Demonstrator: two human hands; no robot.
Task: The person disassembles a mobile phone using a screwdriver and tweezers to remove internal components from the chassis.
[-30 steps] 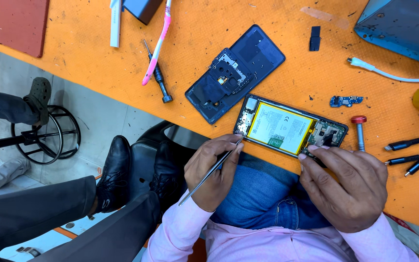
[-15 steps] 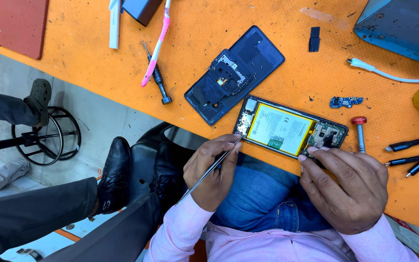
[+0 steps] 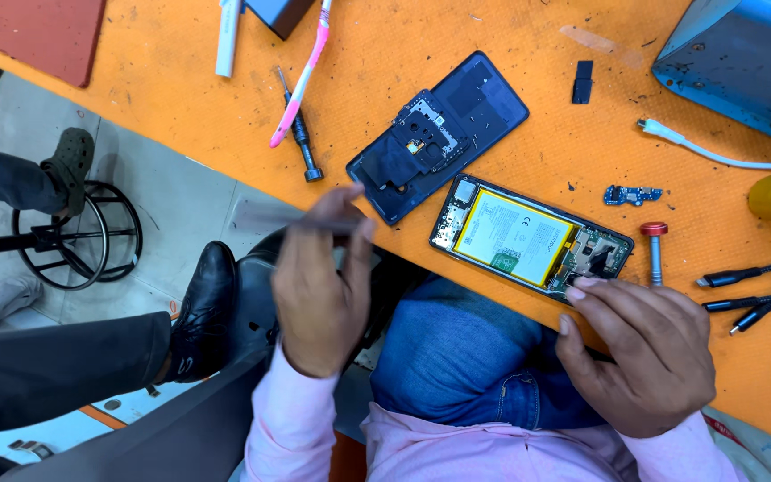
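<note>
While the opened phone (image 3: 528,239) lies near the front edge of the orange work mat (image 3: 171,89) with its yellow battery facing up, the right hand (image 3: 644,353) rests its fingertips (image 3: 582,287) on the phone's lower end, fingers spread and not closed around anything. Off to the other side, the left hand (image 3: 319,286) is raised off the bench edge, pinching thin metal tweezers (image 3: 292,219), which are blurred. Just beyond the phone sits its dark back cover (image 3: 443,134), inner side up. A red-capped screwdriver (image 3: 655,250) lies beside the phone, and a pink toothbrush (image 3: 301,80) lies further off.
</note>
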